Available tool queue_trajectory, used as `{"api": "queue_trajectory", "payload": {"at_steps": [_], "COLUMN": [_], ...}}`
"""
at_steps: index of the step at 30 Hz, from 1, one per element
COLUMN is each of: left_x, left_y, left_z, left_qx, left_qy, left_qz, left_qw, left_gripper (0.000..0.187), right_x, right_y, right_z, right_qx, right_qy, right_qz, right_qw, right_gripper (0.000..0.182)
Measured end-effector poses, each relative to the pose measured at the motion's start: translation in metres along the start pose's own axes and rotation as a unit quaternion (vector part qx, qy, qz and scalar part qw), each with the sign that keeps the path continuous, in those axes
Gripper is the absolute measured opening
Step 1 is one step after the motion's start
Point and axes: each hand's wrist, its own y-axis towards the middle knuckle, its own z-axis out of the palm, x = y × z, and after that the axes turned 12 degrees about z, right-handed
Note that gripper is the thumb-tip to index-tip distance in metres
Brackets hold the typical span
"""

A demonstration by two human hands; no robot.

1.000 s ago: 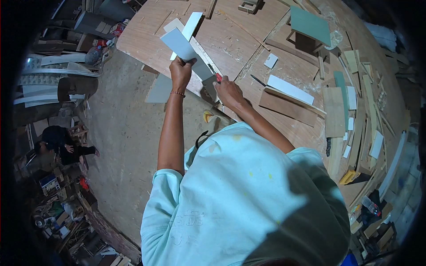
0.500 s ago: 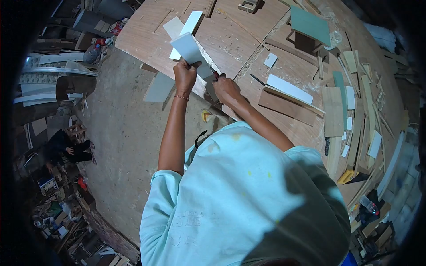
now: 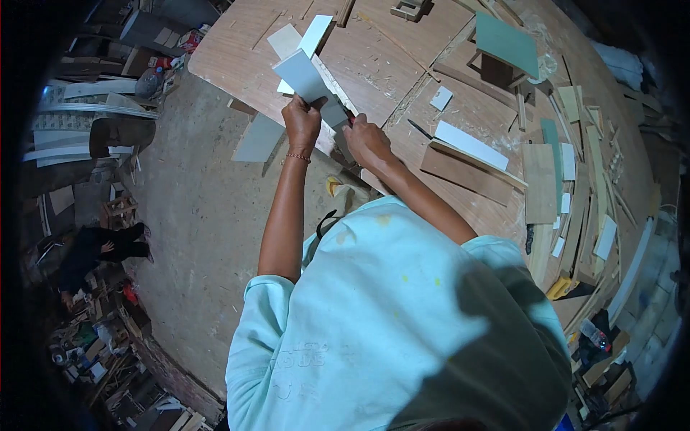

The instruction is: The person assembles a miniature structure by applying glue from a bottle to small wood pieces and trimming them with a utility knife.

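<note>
My left hand [image 3: 302, 123] is closed around the lower part of a pale board [image 3: 300, 74], which is tilted up over the near edge of the wooden table. My right hand [image 3: 369, 144] is closed on a slim tool with a dark and reddish handle [image 3: 350, 117]. That tool lies close beside the board's right side; its working end is too small to make out. Beyond the board are a white strip [image 3: 315, 34] and a beige piece [image 3: 284, 42] on the tabletop.
The wooden table [image 3: 374, 54] carries shavings, a green-topped small stool-like piece [image 3: 507, 44], a white-faced board [image 3: 471, 145], a dark pointed tool [image 3: 420, 128] and a yellow-handled saw [image 3: 561, 287]. Wood strips line the right. A person [image 3: 100, 251] is at far left, near scrap piles.
The pale board has tipped slightly, and my right hand and its tool have shifted a little along its side. The person at far left has bent lower.
</note>
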Motion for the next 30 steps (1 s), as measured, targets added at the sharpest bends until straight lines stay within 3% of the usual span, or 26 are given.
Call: {"api": "queue_trajectory", "payload": {"at_steps": [12, 18, 21, 24, 30], "left_x": [-0.004, -0.008, 0.004, 0.004, -0.009], "left_y": [-0.004, -0.002, -0.006, -0.005, -0.003], "left_z": [0.005, 0.005, 0.007, 0.007, 0.001], "left_qx": [-0.036, -0.017, -0.028, -0.044, -0.005], "left_qy": [0.002, 0.047, 0.032, -0.02, 0.033], "left_qz": [0.046, 0.0, 0.053, 0.042, -0.002], "left_qw": [0.998, 0.999, 0.998, 0.998, 0.999], "left_gripper": [0.012, 0.013, 0.014, 0.013, 0.013], "right_x": [-0.005, -0.008, -0.009, -0.008, -0.01], "right_y": [0.009, -0.002, 0.004, 0.009, -0.005], "right_z": [0.006, 0.002, 0.009, 0.01, 0.004], "right_qx": [-0.024, -0.023, -0.022, -0.023, -0.013], "right_qy": [-0.014, -0.004, -0.004, -0.006, -0.02], "right_qz": [-0.029, -0.012, -0.006, -0.009, -0.006], "right_qw": [0.999, 1.0, 1.0, 1.0, 1.0], "right_gripper": [0.035, 0.035, 0.035, 0.036, 0.035]}}
